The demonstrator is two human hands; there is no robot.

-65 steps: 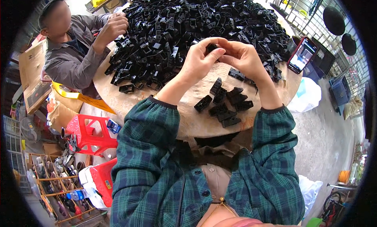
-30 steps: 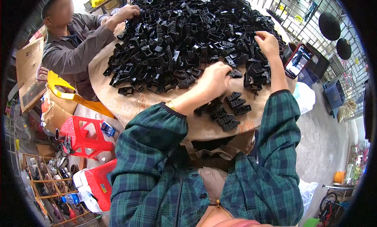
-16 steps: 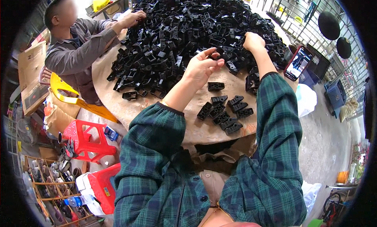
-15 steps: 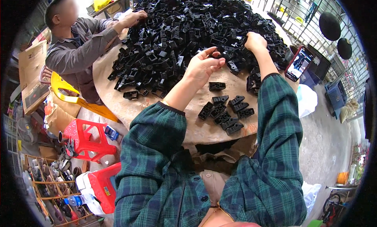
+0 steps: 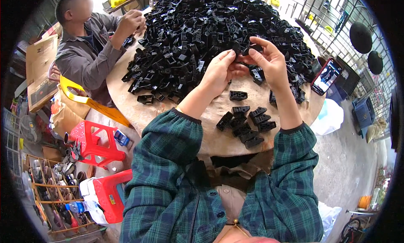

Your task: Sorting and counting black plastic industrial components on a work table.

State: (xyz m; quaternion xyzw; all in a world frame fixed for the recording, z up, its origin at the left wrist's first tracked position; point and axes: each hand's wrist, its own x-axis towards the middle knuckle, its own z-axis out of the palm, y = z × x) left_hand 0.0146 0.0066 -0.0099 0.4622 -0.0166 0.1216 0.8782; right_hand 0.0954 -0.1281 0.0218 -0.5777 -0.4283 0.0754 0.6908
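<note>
Both my hands are raised close together over the near side of a big heap of black plastic parts (image 5: 185, 45). My left hand (image 5: 216, 75) pinches one black plastic part (image 5: 236, 48) between thumb and fingers. In my right hand (image 5: 272, 68), thumb and forefinger close on another dark plastic part (image 5: 253, 48), partly hidden by the fingers. The two pieces nearly meet; whether they touch I cannot tell. Below my hands a single black part (image 5: 238, 95) lies on the round table (image 5: 122, 89), and a small cluster of similar parts (image 5: 241, 127) sits nearer to me.
A co-worker in a grey jacket (image 5: 84, 60) handles something at the heap's left side. A phone (image 5: 326, 76) with a lit screen stands at the table's right edge. Red plastic stools (image 5: 94, 144) and a yellow chair (image 5: 105, 110) are at the left; a white bag (image 5: 330, 112) hangs at right.
My right hand has come from the heap to beside my left hand, now with a dark part in its fingers. The co-worker's hand has drawn back from the heap.
</note>
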